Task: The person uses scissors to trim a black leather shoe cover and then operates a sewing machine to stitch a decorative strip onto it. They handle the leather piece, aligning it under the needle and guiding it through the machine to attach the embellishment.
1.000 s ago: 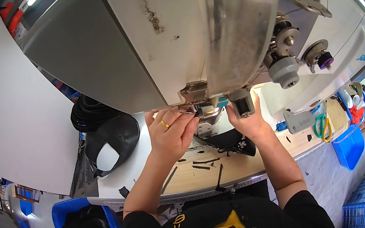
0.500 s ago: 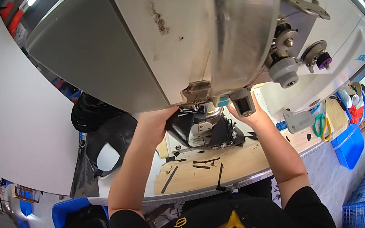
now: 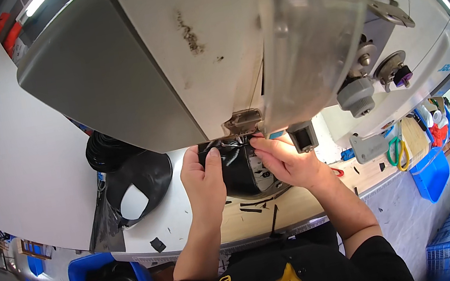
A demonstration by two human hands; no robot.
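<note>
A shiny black leather-like piece (image 3: 239,172) lies under the head of a large white sewing machine (image 3: 217,53). My left hand (image 3: 203,182) grips its left edge, thumb on top. On the other side my right hand (image 3: 287,160) pinches its right edge close to the needle area, fingertips pressed together. The machine head hides the needle and part of the piece's far edge.
Left on the table are a black cut-out piece (image 3: 151,178) and coiled black strips (image 3: 106,153). Black scraps (image 3: 158,244) lie near the front edge. Green- and yellow-handled scissors (image 3: 398,153) and a blue tray (image 3: 430,174) are right. A blue bin (image 3: 148,279) stands lower left.
Both hands have come nearer from behind the machine head, and the fingers now show on the black piece. That piece has shifted and turned, covering more of the machine bed.
</note>
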